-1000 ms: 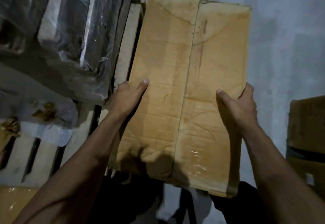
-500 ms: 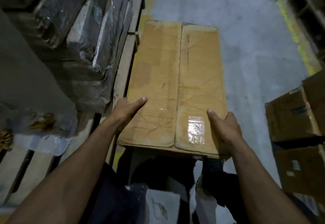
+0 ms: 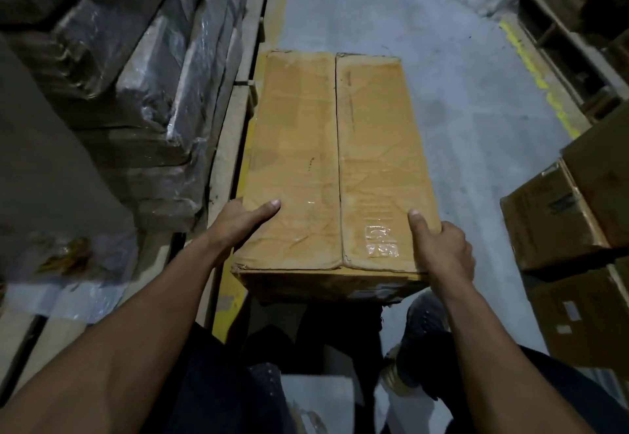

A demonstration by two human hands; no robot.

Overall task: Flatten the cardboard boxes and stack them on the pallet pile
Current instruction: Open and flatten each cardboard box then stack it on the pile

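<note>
Cardboard box (image 3: 337, 168), tan, long and still closed along its top seam, hangs level in front of the person, over the grey concrete floor (image 3: 476, 127) and just beside the wooden pallet edge (image 3: 235, 134). The left hand (image 3: 238, 226) and right hand (image 3: 442, 249) grip its near corners, thumbs lying on top, fingers wrapped down the sides. To flatten it well, the seam probably needs splitting first, with the grip kept even. Half a second ago the box sat higher in view; its near end wall now shows.
</note>
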